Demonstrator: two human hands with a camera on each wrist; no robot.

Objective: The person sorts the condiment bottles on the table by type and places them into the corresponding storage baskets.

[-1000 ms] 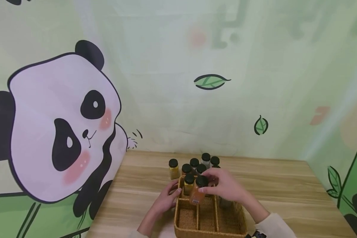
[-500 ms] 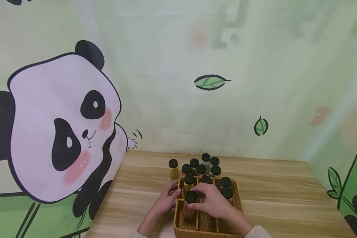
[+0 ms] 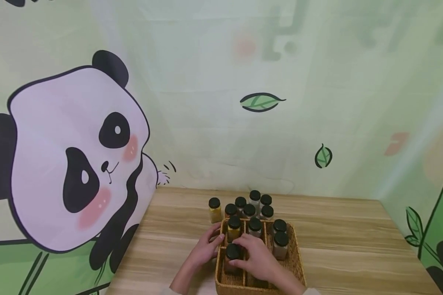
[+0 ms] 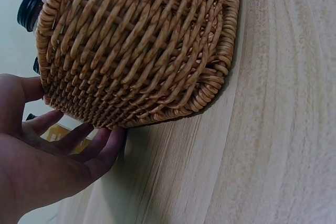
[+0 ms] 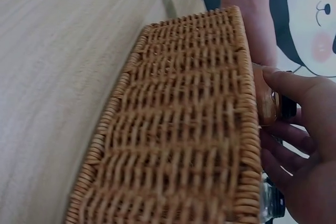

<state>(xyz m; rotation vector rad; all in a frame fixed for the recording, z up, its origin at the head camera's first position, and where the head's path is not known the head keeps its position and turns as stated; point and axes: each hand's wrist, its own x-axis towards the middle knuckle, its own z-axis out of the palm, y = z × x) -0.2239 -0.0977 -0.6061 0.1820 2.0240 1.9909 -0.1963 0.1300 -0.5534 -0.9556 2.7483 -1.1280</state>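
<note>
My right hand pinches a small spice jar with a black lid, in the front left compartment of a wicker basket. In the right wrist view the jar's orange-brown body shows above the basket rim, between thumb and fingers. My left hand holds the basket's left side; in the left wrist view its thumb meets the rim and its fingertips lie along the far side. The back compartments hold a yellow jar, a clear jar and two jars at the right.
Several black-lidded jars stand grouped behind the basket on the wooden table. One yellow jar stands apart to their left. A panda-print cloth hangs behind the table.
My right hand has carried the orange-brown jar from above the back compartments leftward and down into the front left compartment. My left hand has stayed on the basket's left side.
</note>
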